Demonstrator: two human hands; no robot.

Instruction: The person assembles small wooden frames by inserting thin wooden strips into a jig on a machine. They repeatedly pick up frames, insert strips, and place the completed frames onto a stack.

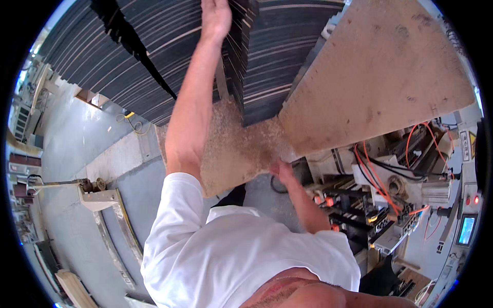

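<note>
Tall stacks of thin dark boards (154, 56) rise in front of me, with a second stack (280, 51) to the right of a narrow gap. My left arm reaches up along them. My left hand (215, 20) lies against or beside the stack's edge at the gap. Its fingers look stretched out, though the picture's top edge cuts them off. Under the stacks is a worn brown particle board (231, 159) strewn with dust. My right hand (281, 170) is low at this board's near right edge, touching or very close to it. Its fingers are partly hidden.
A large brown panel (380, 77) spans the upper right. Below it stands machinery with orange hoses (380, 185) and a control panel with a lit screen (466, 230). A metal frame (105, 200) stands on the grey floor (77, 154) at left. A black strap-like shape (128, 41) hangs before the left stack.
</note>
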